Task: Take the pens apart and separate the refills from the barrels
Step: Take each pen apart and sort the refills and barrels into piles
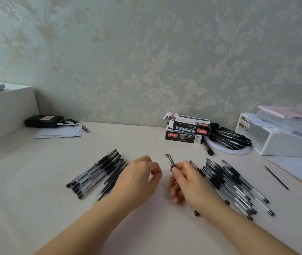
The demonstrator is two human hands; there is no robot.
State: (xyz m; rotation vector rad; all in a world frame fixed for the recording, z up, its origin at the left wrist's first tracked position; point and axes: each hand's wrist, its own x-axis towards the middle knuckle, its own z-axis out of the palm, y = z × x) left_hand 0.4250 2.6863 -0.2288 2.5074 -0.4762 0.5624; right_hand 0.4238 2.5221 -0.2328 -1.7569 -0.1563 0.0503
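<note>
A capped pen (170, 161) is gripped by the right hand (188, 181); the left hand (139, 179), loosely curled, holds nothing. Uncapping is judged next.

Two hands (139, 178), two pen boxes (187, 128), three pen heaps (234, 184), perhaps fifty pens.

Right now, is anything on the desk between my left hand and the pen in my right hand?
No. The left hand and the pen pinched by the right hand are separated only by bare desk.
</note>
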